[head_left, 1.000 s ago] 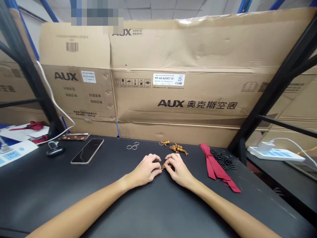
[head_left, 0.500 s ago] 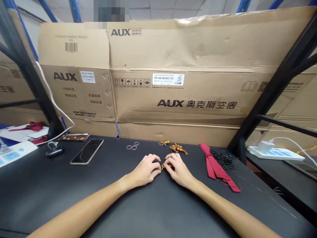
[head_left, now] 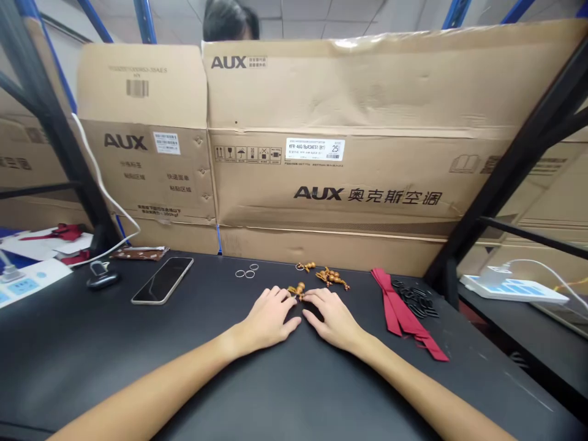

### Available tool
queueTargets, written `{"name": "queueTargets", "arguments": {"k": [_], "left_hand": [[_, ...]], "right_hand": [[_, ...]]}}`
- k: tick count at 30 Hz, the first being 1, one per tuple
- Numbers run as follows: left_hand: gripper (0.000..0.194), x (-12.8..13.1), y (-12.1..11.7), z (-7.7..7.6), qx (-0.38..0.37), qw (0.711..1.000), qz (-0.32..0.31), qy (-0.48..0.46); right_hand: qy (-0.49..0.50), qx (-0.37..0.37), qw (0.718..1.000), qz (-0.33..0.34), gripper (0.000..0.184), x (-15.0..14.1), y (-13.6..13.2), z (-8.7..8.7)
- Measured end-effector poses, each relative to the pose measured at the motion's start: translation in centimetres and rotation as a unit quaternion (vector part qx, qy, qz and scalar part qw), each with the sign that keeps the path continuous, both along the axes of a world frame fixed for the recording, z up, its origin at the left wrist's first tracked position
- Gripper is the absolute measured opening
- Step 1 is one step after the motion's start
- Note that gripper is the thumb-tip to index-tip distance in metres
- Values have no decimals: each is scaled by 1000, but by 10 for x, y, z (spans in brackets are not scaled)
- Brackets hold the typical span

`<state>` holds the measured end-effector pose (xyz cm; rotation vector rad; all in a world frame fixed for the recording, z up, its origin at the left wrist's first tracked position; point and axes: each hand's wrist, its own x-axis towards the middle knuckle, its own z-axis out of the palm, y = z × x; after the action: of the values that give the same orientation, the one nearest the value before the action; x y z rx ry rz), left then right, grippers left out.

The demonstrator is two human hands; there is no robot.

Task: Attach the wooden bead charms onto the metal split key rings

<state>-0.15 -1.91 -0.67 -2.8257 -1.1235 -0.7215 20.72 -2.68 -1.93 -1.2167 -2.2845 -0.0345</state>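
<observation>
A small wooden gourd-shaped bead charm [head_left: 300,288] lies on the black table just beyond my fingertips. My left hand [head_left: 272,317] rests on the table left of it, thumb apart from the fingers, index fingertip at the charm's near left side. My right hand [head_left: 332,318] mirrors it on the right, thumb spread, fingertips close to the charm. Whether the fingertips touch it, I cannot tell. Farther back are a similar charm with a ring [head_left: 309,267] and a small pile of gourd charms [head_left: 332,278]. Several loose metal rings [head_left: 249,274] lie to the left.
Red fabric strips [head_left: 404,315] and a heap of black clips [head_left: 417,299] lie at right. At left are a phone [head_left: 163,280], a black earbud-like case [head_left: 103,279] and a brown packet [head_left: 140,253]. A cardboard wall [head_left: 367,165] closes the back; a person's head [head_left: 229,21] shows above it.
The charm, earlier pinched between both hands, now lies slightly farther away on the table. My fingers have loosened and spread. A head has come into plain view above the cardboard.
</observation>
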Motion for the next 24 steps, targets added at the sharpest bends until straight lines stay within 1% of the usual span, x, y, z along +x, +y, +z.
{"name": "queueTargets", "arguments": {"k": [2, 5, 7, 12, 17, 24], "left_hand": [[38, -3, 2, -1, -9, 1000, 9, -2], [45, -9, 8, -2, -41, 999, 0, 9], [46, -12, 11, -2, -53, 999, -10, 9], [47, -16, 15, -2, -54, 998, -34, 10], [47, -17, 15, -5, -48, 998, -33, 7], [46, -16, 15, -3, -43, 998, -32, 17]], "right_hand": [[-8, -16, 1000, -20, 32, 2, 3, -3], [-18, -36, 999, -31, 38, 5, 5, -7], [-16, -38, 999, -31, 40, 5, 5, -8], [-10, -54, 998, -20, 45, 6, 7, -11], [-23, -81, 996, -7, 54, 7, 8, -11], [-32, -89, 995, -15, 56, 5, 6, -7]]}}
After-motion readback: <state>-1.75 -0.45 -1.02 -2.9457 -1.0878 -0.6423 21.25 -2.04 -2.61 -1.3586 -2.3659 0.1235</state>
